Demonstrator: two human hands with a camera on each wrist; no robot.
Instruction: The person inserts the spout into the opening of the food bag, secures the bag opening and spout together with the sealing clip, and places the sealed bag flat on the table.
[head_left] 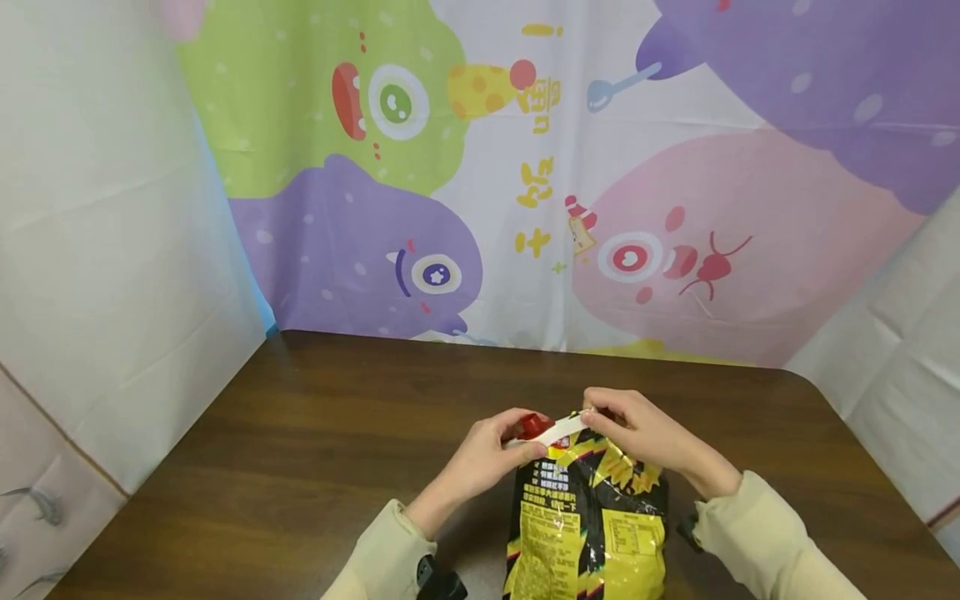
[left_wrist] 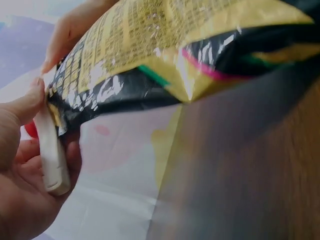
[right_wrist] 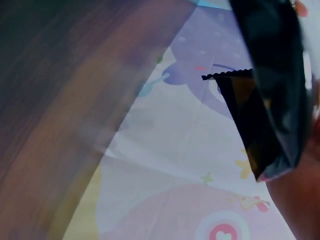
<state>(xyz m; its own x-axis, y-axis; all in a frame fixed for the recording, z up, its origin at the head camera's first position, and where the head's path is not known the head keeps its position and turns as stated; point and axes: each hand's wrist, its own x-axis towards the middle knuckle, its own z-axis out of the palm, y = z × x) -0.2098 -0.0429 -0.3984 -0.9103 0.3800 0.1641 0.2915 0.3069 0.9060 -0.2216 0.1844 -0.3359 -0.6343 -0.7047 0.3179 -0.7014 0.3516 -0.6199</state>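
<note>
A black and yellow snack bag (head_left: 551, 533) stands upright with its printed panel facing me. Along its top edge lies a white bag clip (head_left: 566, 430) with a red cap (head_left: 534, 426). My left hand (head_left: 491, 450) grips the clip's left part, thumb in front and fingers behind. In the left wrist view, the clip's end (left_wrist: 56, 180) sticks out past the bag, over the palm. At the other end of the clip, my right hand (head_left: 641, 429) pinches the bag's top edge. The right wrist view shows a loose flap of the bag with a jagged edge (right_wrist: 230, 75).
The bag is over a dark brown wooden table (head_left: 360, 417). Behind the table hangs a cartoon-printed curtain (head_left: 510, 308), with plain white cloth (head_left: 90, 208) at the left side. A black strap device (head_left: 438, 579) is on the left wrist.
</note>
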